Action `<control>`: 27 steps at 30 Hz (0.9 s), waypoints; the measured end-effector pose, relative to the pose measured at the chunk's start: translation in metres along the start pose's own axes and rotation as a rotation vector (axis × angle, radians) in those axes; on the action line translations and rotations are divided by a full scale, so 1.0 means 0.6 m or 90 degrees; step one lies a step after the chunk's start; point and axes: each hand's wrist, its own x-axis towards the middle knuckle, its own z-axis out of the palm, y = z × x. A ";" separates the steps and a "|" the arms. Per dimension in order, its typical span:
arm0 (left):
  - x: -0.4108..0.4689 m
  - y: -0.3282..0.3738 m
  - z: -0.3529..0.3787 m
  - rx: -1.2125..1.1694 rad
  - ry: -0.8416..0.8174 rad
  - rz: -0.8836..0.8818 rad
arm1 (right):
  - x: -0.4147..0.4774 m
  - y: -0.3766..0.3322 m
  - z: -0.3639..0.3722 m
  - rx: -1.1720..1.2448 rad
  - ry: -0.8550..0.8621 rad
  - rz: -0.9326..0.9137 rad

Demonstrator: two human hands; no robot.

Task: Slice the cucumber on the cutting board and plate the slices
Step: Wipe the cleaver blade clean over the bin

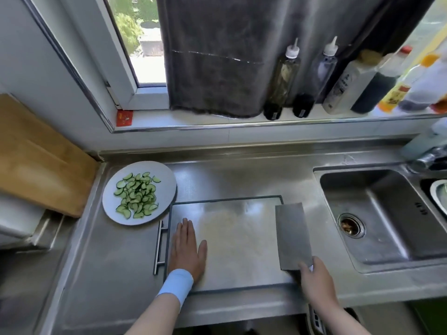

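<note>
1. Nearest the camera: right hand [314, 279], at the near right corner of the cutting board [237, 240]. Its fingers are wrapped round the handle of a cleaver [292, 235], and the handle itself is mostly hidden under the hand.
2. The cleaver blade lies flat on the right part of the board, pointing away from the person.
3. Left hand [187, 250] is palm down on the near left part of the board. Fingers are straight and together, thumb out to the side, grasping nothing. There is a light blue wristband [176, 284] on that wrist.
4. The board is steel-coloured with a dark rim. No cucumber shows on it, only a pale smear across the middle.
5. Cucumber slices [136, 195], mostly half-moons, are heaped on a pale round plate [165, 187]. The plate sits on the counter [108, 274] just beside the board's far left corner.
6. A bar handle [158, 247] runs along the board's left edge.
7. Right of the board is the sink [377, 238], with scraps in its drain [352, 224] and a tap [428, 158] at its far corner.
8. Far left, a wooden board [41, 165] leans tilted against the wall.
9. On the window sill [193, 123] behind, a grey cloth [217, 56] hangs down, with a row of bottles [281, 78] to its right.
</note>
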 end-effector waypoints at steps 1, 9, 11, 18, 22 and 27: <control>0.000 0.002 0.001 -0.002 -0.003 -0.007 | -0.002 0.002 0.005 0.003 -0.011 0.000; 0.016 -0.004 -0.010 -0.057 -0.014 -0.014 | -0.033 -0.053 0.108 0.028 -0.121 -0.042; 0.021 -0.013 -0.015 -0.071 -0.015 -0.001 | -0.041 -0.072 0.146 0.034 -0.146 -0.047; 0.019 -0.049 -0.016 -0.145 0.019 0.050 | -0.079 -0.145 0.262 -0.001 -0.188 -0.066; 0.027 -0.078 -0.019 -0.080 0.045 0.047 | -0.103 -0.176 0.311 -0.005 -0.193 -0.062; 0.034 -0.098 -0.032 -0.136 0.027 0.080 | -0.134 -0.173 0.361 0.022 -0.224 -0.036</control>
